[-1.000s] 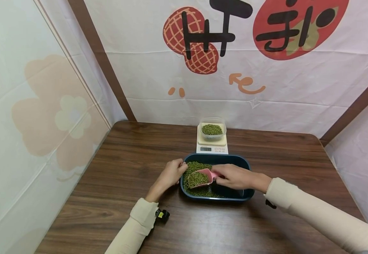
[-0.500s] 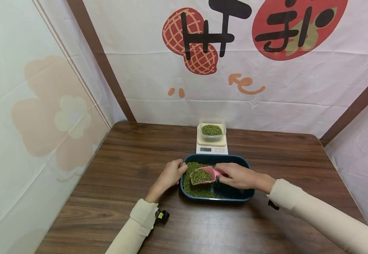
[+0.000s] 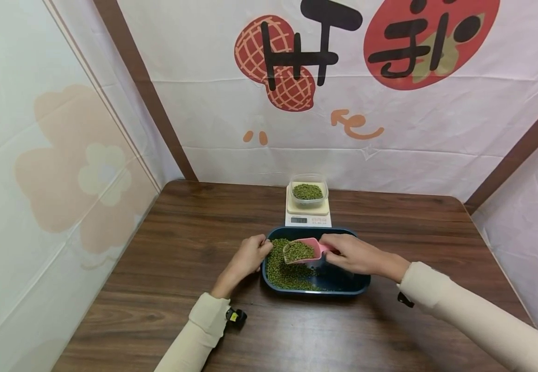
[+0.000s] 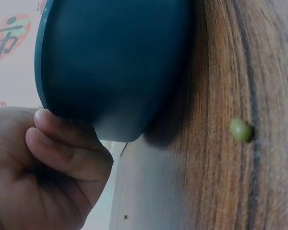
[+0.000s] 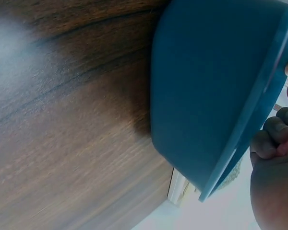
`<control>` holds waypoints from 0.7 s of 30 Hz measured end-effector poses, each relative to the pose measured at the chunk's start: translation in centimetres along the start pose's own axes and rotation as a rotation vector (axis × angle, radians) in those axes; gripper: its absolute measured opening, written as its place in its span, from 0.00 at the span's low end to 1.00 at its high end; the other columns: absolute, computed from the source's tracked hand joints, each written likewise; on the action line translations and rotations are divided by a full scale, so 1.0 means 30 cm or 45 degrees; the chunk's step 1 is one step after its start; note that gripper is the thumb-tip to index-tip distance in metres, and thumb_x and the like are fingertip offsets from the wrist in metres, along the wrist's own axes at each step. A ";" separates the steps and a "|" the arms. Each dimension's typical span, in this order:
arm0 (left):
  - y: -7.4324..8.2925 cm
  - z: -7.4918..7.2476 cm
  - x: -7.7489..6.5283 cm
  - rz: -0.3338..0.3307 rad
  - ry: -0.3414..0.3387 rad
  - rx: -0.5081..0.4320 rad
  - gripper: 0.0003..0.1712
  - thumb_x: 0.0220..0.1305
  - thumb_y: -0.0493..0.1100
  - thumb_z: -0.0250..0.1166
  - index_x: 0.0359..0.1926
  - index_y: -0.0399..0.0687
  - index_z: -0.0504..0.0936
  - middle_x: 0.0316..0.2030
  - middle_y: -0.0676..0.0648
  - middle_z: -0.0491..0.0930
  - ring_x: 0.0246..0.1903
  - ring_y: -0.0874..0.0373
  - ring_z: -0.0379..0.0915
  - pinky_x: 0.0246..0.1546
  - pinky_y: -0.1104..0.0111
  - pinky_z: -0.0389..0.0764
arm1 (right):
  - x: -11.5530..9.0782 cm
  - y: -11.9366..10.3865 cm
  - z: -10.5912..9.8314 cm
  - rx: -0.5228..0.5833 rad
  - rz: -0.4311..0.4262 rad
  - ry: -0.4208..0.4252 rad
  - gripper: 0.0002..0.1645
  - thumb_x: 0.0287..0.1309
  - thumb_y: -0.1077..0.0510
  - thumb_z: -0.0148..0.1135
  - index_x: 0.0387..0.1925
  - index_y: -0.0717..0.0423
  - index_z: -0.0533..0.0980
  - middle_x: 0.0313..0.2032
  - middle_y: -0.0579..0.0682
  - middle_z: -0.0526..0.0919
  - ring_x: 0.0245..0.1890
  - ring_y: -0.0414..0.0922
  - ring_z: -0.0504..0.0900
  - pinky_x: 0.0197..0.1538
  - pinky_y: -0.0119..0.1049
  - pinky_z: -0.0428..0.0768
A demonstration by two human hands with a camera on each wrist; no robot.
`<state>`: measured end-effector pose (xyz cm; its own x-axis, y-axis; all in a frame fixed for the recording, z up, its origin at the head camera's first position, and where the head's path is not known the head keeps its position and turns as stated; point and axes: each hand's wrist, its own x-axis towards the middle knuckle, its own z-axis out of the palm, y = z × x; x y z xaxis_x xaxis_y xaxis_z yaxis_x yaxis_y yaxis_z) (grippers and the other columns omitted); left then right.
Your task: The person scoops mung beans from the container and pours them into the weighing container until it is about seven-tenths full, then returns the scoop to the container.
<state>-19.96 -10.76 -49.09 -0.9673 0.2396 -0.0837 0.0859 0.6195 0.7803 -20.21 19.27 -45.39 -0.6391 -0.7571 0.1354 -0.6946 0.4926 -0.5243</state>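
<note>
A dark blue oval tub [image 3: 316, 292] stands on the table, green beans [image 3: 282, 274] heaped toward its left end. My left hand [image 3: 250, 254] grips the tub's left rim; in the left wrist view its curled fingers [image 4: 62, 148] lie against the tub's outer wall [image 4: 115, 62]. Over the tub, my right hand [image 3: 354, 253] holds a pink scoop [image 3: 317, 248] by the handle, the scoop's clear bowl loaded with beans [image 3: 299, 251]. The right wrist view shows the fingers [image 5: 278, 129] wrapped around the pink handle, above the tub's rim.
Behind the tub sits a white kitchen scale [image 3: 295, 220] bearing a clear plastic container [image 3: 309, 201] with green beans in it. One stray bean [image 4: 241, 130] lies on the wooden table [image 4: 216, 191]. A printed cloth [image 3: 232, 165] hangs along the table's back edge.
My right hand has lifted the loaded scoop off the bean heap and moved it to the right and back. The left hand keeps its grip on the rim.
</note>
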 end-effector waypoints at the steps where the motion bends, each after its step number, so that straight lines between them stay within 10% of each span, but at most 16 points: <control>1: 0.001 0.000 -0.001 0.000 -0.001 -0.002 0.17 0.74 0.45 0.48 0.25 0.44 0.66 0.14 0.47 0.67 0.09 0.55 0.66 0.12 0.67 0.72 | -0.002 0.001 -0.003 -0.002 0.002 0.005 0.07 0.69 0.56 0.49 0.35 0.39 0.68 0.22 0.41 0.63 0.20 0.36 0.62 0.25 0.29 0.62; 21: -0.003 0.002 0.006 -0.013 0.021 0.030 0.18 0.73 0.46 0.49 0.24 0.45 0.67 0.13 0.48 0.67 0.08 0.56 0.66 0.11 0.68 0.71 | -0.027 0.004 -0.087 -0.060 0.051 0.104 0.05 0.65 0.59 0.52 0.40 0.45 0.72 0.23 0.41 0.65 0.21 0.37 0.64 0.25 0.30 0.63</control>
<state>-20.13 -10.71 -49.21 -0.9720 0.2205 -0.0812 0.0812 0.6395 0.7645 -20.64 21.05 -43.36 -0.6900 -0.6999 0.1845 -0.6817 0.5427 -0.4906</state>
